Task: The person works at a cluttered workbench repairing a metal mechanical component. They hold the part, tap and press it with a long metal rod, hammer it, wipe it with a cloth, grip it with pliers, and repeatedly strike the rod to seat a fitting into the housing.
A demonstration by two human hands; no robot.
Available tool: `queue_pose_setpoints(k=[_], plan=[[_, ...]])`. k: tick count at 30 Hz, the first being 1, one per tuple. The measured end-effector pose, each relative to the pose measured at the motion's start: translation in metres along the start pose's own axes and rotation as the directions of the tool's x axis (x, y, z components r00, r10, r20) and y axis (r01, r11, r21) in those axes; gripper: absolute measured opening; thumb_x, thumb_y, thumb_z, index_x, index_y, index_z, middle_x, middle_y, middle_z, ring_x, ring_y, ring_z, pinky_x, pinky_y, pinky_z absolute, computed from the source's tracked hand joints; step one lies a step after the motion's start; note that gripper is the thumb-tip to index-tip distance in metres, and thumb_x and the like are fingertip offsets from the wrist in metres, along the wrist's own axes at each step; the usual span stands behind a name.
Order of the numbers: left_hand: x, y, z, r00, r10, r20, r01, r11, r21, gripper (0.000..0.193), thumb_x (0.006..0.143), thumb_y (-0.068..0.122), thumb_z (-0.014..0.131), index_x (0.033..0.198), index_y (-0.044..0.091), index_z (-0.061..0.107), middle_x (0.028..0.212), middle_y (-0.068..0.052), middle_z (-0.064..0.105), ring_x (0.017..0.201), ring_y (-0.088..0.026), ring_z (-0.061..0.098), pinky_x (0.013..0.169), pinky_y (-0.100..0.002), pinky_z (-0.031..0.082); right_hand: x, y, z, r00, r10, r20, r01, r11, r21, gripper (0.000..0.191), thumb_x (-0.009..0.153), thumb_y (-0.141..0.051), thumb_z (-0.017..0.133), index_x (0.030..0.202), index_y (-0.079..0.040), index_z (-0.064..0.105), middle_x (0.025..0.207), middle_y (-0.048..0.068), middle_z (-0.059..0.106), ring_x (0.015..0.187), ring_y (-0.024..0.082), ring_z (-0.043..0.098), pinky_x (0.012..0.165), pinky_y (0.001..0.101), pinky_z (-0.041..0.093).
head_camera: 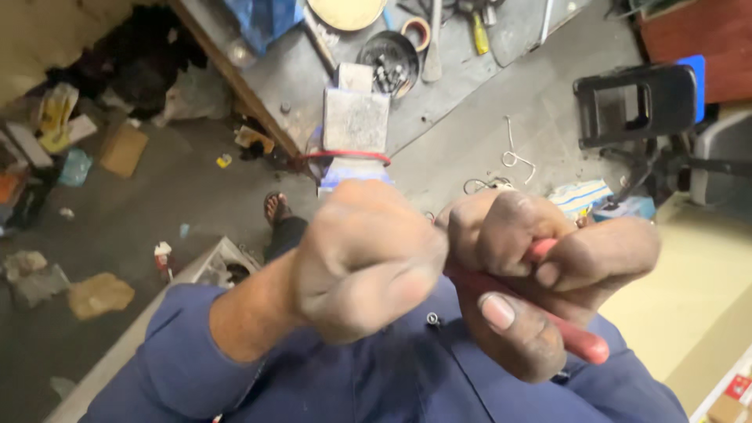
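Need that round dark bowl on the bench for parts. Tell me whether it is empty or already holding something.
Holding something. The round dark bowl on the workbench has small pale metal pieces lying inside it; what kind they are is too small to tell.

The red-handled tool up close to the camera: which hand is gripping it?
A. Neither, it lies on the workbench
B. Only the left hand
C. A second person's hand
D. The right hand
D. The right hand has its fingers and thumb curled around the red-handled tool, whose handle end sticks out below the thumb; the left hand is a closed fist beside it.
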State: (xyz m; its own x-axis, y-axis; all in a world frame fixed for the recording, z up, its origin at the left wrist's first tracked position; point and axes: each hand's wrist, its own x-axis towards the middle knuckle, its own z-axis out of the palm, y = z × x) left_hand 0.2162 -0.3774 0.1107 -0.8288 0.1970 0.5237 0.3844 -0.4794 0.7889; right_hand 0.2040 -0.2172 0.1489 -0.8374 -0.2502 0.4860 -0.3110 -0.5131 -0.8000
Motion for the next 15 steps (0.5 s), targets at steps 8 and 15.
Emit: queue_pose_setpoints(k=[8, 15], plan=[[0.004, 0.001, -0.010, 0.980, -0.197, 0.038, 0.201, 0.972, -0.121, 0.030, 0.105, 0.020, 0.054, 0.078, 0.006, 0.055, 0.069, -0.005, 0.049, 0.054, -0.021, 0.053, 0.057, -0.032, 0.043, -0.017, -0.001, -0.008, 0.981, 0.061, -0.184, -0.079, 0.992, -0.096, 0.042, 0.079, -0.002, 0.066, 0.101, -0.019, 0.034, 0.071, -0.001, 0.035, 0.055, 0.010, 0.032, 0.049, 0.0321, 0.034], [-0.003, -0.018, -0.020, 0.968, 0.107, 0.227, -0.087, 0.991, -0.099, 0.020, 0.103, 0.014, 0.058, 0.086, 0.004, 0.058, 0.072, -0.009, 0.052, 0.062, -0.029, 0.057, 0.060, -0.037, 0.045, -0.028, -0.006, -0.015, 0.999, -0.035, -0.041, 0.020, 0.941, -0.338, 0.042, 0.081, -0.008, 0.066, 0.099, -0.021, 0.030, 0.066, 0.000, 0.041, 0.051, 0.018, 0.042, 0.052, 0.0449, 0.044]])
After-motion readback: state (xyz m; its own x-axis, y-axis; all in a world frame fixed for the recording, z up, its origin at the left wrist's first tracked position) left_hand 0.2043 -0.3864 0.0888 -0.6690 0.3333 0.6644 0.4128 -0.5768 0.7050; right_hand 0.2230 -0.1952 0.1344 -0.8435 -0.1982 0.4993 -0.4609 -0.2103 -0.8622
